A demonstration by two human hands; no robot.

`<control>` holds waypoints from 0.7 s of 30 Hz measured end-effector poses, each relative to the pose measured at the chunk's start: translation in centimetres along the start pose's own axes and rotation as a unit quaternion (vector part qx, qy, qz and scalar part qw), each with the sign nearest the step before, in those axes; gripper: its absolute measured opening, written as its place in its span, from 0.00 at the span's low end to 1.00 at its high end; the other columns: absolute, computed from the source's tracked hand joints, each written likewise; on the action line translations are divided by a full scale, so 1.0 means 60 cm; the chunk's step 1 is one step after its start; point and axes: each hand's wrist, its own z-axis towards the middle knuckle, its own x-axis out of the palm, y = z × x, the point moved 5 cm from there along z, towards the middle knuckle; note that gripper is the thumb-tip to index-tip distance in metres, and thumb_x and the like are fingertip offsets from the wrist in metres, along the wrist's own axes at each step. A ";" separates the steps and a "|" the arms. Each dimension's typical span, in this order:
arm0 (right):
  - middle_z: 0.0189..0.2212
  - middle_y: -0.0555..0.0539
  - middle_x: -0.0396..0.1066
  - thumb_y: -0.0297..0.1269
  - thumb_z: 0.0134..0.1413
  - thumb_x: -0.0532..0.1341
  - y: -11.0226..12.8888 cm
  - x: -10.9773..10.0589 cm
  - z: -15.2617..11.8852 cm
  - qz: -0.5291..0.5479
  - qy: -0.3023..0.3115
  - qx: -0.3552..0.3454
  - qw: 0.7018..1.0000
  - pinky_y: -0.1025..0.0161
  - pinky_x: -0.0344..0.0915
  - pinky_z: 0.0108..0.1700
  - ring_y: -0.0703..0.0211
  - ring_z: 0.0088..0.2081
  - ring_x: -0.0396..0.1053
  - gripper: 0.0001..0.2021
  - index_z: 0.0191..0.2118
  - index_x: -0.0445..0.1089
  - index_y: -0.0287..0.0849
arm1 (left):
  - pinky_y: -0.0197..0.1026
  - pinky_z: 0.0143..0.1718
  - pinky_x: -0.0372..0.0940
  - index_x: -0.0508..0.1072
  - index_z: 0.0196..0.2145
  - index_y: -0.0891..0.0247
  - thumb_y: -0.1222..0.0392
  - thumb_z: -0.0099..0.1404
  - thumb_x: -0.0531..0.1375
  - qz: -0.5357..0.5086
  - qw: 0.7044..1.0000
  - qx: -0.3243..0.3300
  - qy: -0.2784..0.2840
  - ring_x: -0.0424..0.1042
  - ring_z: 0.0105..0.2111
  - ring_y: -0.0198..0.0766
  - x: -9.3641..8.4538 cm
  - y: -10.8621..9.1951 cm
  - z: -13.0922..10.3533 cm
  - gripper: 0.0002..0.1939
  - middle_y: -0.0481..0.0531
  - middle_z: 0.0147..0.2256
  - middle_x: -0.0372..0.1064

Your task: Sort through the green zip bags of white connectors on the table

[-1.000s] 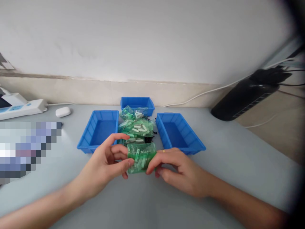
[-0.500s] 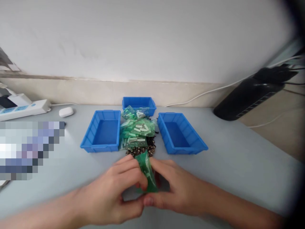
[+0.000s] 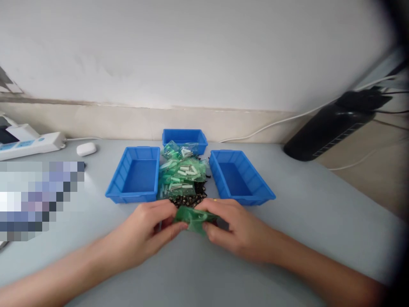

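Note:
A green plastic bag [image 3: 195, 219] is stretched between my two hands, low over the grey table. My left hand [image 3: 156, 224] pinches its left side between thumb and fingers. On the other side my right hand [image 3: 226, 224] grips the bag the same way. Whatever the bag contains is hidden. Just beyond lies a heap of small black and brassy parts [image 3: 188, 200], partly covered by my fingers. Behind and over it are piled several green bags [image 3: 183, 170] with white plugs and screws showing through.
Blue trays stand around the pile: a left tray [image 3: 132, 198], a right tray [image 3: 255, 199] and a back tray [image 3: 185, 133]. A power strip [image 3: 35, 144] and a white case [image 3: 86, 149] are at left. A black bottle [image 3: 329, 125] lies at right.
The held bag has gone from upright to flatter and sits slightly farther from me. Both hands have shifted forward, and each now pinches one side of it. The view has moved slightly.

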 end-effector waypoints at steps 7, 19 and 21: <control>0.22 0.54 0.62 0.35 0.57 0.54 -0.011 -0.010 0.003 0.038 -0.056 0.040 0.997 0.68 0.55 0.27 0.66 0.25 0.60 0.05 0.38 0.66 0.43 | 0.31 0.24 0.56 0.66 0.24 0.64 0.55 0.66 0.52 -0.074 0.994 -0.060 0.045 0.64 0.23 0.31 0.007 0.007 0.003 0.14 0.46 0.22 0.66; 0.24 0.57 0.55 0.41 0.51 0.61 -0.029 0.024 0.009 0.226 -0.074 0.120 0.964 0.69 0.53 0.26 0.68 0.25 0.52 0.16 0.30 0.49 0.45 | 0.31 0.28 0.58 0.62 0.26 0.63 0.58 0.63 0.56 -0.092 0.994 0.016 0.053 0.61 0.28 0.31 0.006 -0.024 -0.001 0.10 0.46 0.27 0.60; 0.23 0.56 0.55 0.40 0.55 0.57 -0.021 0.021 0.008 0.204 -0.044 0.110 0.972 0.69 0.52 0.26 0.67 0.25 0.52 0.12 0.29 0.52 0.44 | 0.33 0.32 0.60 0.64 0.29 0.62 0.57 0.64 0.55 -0.104 0.992 0.018 0.063 0.63 0.31 0.33 0.004 -0.026 0.000 0.08 0.47 0.31 0.62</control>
